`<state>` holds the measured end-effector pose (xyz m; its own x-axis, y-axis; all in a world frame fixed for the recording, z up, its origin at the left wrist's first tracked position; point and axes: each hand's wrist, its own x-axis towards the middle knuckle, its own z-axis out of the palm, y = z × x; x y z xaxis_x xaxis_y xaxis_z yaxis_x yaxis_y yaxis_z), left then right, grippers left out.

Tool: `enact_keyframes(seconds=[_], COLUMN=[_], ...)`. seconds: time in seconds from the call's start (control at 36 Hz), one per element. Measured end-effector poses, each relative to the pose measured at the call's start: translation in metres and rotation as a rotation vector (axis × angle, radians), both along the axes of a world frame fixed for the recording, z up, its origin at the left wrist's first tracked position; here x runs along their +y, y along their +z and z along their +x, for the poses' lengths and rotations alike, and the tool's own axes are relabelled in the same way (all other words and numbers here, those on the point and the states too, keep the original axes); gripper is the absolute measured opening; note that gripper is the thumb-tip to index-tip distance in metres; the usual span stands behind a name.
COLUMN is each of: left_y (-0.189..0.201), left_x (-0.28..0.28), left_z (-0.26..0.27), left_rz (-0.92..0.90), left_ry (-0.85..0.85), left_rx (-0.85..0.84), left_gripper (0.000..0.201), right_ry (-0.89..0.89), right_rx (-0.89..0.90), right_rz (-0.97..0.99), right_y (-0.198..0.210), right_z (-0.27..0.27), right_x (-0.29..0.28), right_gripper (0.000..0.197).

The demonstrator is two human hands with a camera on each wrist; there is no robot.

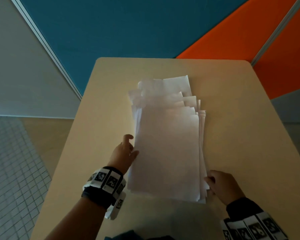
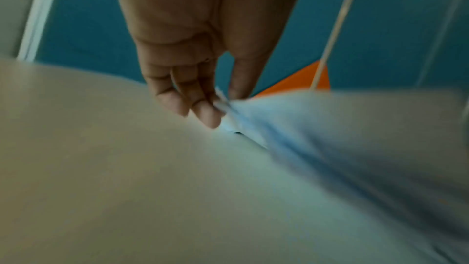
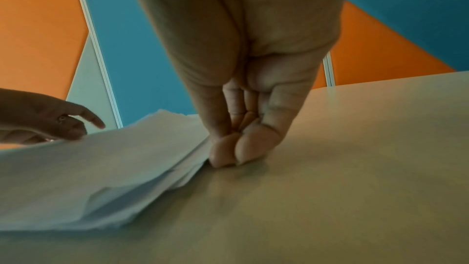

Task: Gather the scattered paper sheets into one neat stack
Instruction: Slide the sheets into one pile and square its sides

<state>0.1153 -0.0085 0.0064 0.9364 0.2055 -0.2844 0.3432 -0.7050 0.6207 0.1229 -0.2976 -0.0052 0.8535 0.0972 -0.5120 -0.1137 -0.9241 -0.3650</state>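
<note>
I am pinching the paper stack (image 1: 168, 144) between my left hand (image 1: 124, 153) and right hand (image 1: 222, 186); squeezing unevenly risks buckling the far, fanned sheets.

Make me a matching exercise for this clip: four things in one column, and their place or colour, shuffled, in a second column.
Things:
1. left hand
2. right hand
3. paper stack
4. table

Places or colours:
A. beige surface under everything
B. at the stack's left edge
C. white sheets, far ends fanned out unevenly
D. at the stack's near right corner

Pairs: 1-B, 2-D, 3-C, 4-A
</note>
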Motion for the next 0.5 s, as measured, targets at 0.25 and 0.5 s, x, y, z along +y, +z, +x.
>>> enact_keyframes(seconds=[0.25, 0.5], left_y=[0.000, 0.000], left_x=[-0.012, -0.016], left_z=[-0.006, -0.009], left_rz=[0.210, 0.141], left_ry=[-0.052, -0.054], left_rx=[0.292, 0.414], left_gripper=[0.031, 0.042], right_ry=[0.012, 0.015], right_rx=[-0.001, 0.051], right_rz=[0.021, -0.016], right_y=[-0.008, 0.001], right_z=[-0.009, -0.005], right_x=[0.012, 0.012], right_gripper=[0.047, 0.044])
